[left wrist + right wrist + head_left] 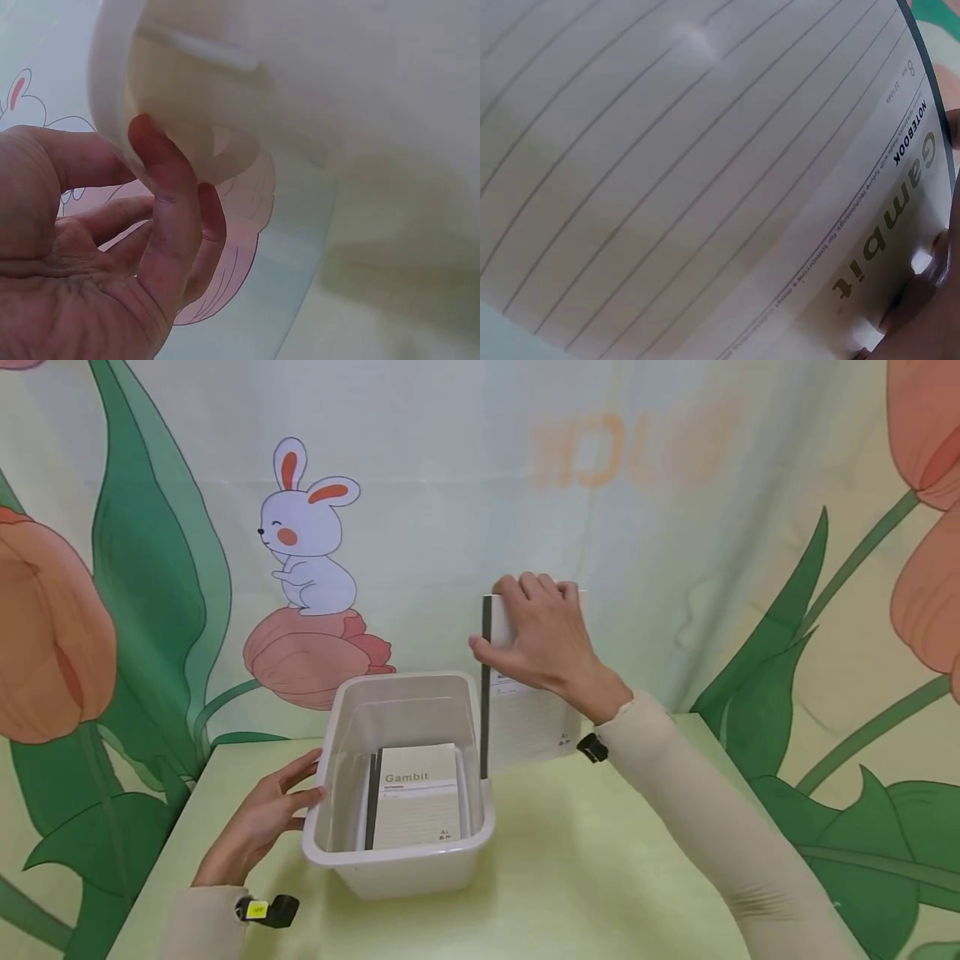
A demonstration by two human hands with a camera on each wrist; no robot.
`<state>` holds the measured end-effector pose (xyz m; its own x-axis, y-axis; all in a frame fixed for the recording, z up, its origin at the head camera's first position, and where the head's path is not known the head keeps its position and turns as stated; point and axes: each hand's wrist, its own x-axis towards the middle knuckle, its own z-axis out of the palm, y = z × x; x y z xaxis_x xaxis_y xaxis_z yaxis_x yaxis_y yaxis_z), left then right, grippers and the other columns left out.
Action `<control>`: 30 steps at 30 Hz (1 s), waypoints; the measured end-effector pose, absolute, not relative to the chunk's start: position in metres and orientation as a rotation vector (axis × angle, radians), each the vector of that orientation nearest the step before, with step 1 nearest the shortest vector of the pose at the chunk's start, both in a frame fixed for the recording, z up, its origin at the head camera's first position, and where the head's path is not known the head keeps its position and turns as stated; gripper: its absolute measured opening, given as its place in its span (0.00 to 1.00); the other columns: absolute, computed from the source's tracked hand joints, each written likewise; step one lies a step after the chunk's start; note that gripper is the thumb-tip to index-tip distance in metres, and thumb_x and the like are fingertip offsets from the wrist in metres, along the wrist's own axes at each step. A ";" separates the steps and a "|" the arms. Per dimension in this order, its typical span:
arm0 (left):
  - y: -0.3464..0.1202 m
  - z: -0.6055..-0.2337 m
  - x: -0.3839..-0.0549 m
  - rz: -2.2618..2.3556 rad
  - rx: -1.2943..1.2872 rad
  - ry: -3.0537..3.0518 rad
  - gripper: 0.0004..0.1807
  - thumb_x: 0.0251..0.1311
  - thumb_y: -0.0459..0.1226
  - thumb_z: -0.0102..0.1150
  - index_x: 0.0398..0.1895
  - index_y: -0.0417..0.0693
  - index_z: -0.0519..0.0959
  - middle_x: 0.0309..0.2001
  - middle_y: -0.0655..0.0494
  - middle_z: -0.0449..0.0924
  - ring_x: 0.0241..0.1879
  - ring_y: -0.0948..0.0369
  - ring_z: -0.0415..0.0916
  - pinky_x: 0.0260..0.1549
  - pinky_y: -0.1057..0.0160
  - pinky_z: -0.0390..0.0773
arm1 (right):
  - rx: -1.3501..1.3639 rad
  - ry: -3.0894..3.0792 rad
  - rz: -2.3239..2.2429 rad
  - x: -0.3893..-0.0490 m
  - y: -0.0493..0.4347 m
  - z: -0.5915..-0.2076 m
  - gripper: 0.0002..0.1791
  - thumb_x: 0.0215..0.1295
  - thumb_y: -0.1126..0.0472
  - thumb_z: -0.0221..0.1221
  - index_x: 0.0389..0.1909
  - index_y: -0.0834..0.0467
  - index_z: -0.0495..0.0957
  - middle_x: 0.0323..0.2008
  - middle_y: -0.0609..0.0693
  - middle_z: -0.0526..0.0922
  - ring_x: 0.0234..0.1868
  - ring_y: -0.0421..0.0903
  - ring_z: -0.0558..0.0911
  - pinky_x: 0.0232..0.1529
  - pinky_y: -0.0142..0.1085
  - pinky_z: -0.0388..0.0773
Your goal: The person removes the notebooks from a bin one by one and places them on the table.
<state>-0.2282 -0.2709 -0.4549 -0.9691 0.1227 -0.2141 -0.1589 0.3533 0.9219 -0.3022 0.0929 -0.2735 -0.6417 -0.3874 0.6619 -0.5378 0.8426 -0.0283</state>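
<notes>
A pale plastic bin [405,858] stands on the table, tilted slightly in the head view. My left hand [258,814] grips its left rim, thumb and fingers around the edge; the left wrist view shows the bin wall [360,82] close by the fingertips. Inside the bin lies a cream Gambit notebook [420,806] with a dark spine, cover up. My right hand [543,631] holds another such notebook [525,722] by its top edge, upright to the right of the bin. Its dark spine overlaps the bin's right rim. The ruled cover [667,165] fills the right wrist view.
The light green table [600,868] extends to the right and front of the bin. Behind it hangs a printed curtain [465,527] with a rabbit and tulips. Small black wrist devices sit on both sleeves.
</notes>
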 end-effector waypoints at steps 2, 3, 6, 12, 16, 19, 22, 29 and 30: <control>-0.271 -0.455 -0.227 1.667 -0.028 2.369 0.43 0.68 0.44 0.56 0.80 0.58 0.44 0.79 0.44 0.46 0.70 0.36 0.61 0.54 0.43 0.78 | 0.632 -2.402 0.286 -0.304 0.113 -0.285 0.29 0.55 0.34 0.52 0.46 0.52 0.74 0.30 0.45 0.69 0.34 0.47 0.69 0.41 0.46 0.61; -0.271 -0.455 -0.227 1.672 -0.026 2.368 0.43 0.69 0.44 0.56 0.80 0.58 0.44 0.79 0.44 0.46 0.70 0.36 0.61 0.54 0.43 0.78 | 0.612 -2.431 0.281 -0.305 0.122 -0.293 0.28 0.55 0.34 0.52 0.46 0.52 0.73 0.30 0.45 0.69 0.34 0.47 0.68 0.41 0.46 0.60; -0.272 -0.455 -0.227 1.682 -0.017 2.362 0.42 0.69 0.44 0.56 0.80 0.58 0.44 0.79 0.44 0.46 0.70 0.37 0.60 0.55 0.43 0.78 | 0.560 -2.519 0.267 -0.310 0.147 -0.321 0.27 0.55 0.36 0.53 0.45 0.52 0.73 0.29 0.46 0.70 0.33 0.47 0.68 0.40 0.46 0.60; -0.271 -0.456 -0.228 1.677 0.005 2.362 0.42 0.69 0.44 0.56 0.80 0.58 0.45 0.79 0.44 0.47 0.70 0.38 0.61 0.55 0.45 0.78 | 0.490 -2.673 0.235 -0.327 0.173 -0.391 0.27 0.57 0.34 0.52 0.46 0.52 0.73 0.31 0.47 0.72 0.36 0.49 0.72 0.42 0.48 0.62; -0.273 -0.457 -0.228 1.682 0.004 2.353 0.42 0.69 0.45 0.56 0.80 0.58 0.45 0.79 0.44 0.46 0.70 0.38 0.60 0.56 0.44 0.78 | 0.488 -2.739 0.232 -0.342 0.171 -0.436 0.30 0.57 0.32 0.52 0.47 0.51 0.73 0.33 0.49 0.74 0.39 0.51 0.74 0.43 0.50 0.63; -0.274 -0.458 -0.226 1.694 0.001 2.343 0.43 0.69 0.44 0.56 0.80 0.58 0.44 0.79 0.44 0.46 0.71 0.38 0.60 0.56 0.43 0.77 | 0.491 -2.773 0.243 -0.355 0.164 -0.468 0.32 0.58 0.30 0.51 0.51 0.51 0.73 0.34 0.49 0.75 0.38 0.51 0.74 0.42 0.49 0.62; -0.274 -0.458 -0.225 1.712 -0.002 2.328 0.42 0.69 0.43 0.56 0.80 0.58 0.45 0.79 0.43 0.46 0.70 0.37 0.60 0.56 0.42 0.77 | 0.490 -2.815 0.233 -0.366 0.156 -0.493 0.34 0.58 0.29 0.51 0.54 0.50 0.73 0.37 0.50 0.77 0.40 0.52 0.75 0.42 0.48 0.61; -0.275 -0.459 -0.227 1.712 0.013 2.329 0.42 0.68 0.45 0.56 0.80 0.59 0.46 0.79 0.44 0.47 0.70 0.38 0.61 0.54 0.45 0.80 | 0.509 -2.833 0.226 -0.392 0.143 -0.528 0.35 0.58 0.29 0.54 0.58 0.48 0.71 0.47 0.50 0.78 0.49 0.53 0.76 0.47 0.50 0.61; -0.277 -0.459 -0.227 1.713 0.017 2.327 0.42 0.68 0.45 0.56 0.80 0.58 0.46 0.79 0.43 0.47 0.70 0.38 0.61 0.53 0.46 0.80 | 0.517 -2.828 0.249 -0.396 0.141 -0.531 0.35 0.59 0.30 0.55 0.59 0.48 0.70 0.49 0.50 0.78 0.51 0.54 0.76 0.48 0.50 0.61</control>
<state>-0.2272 -0.2767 -0.4586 -0.9682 0.1574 -0.1945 -0.1389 0.3083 0.9411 -0.3961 0.1413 -0.5313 -0.9042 -0.3239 0.2785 -0.3676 0.9221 -0.1211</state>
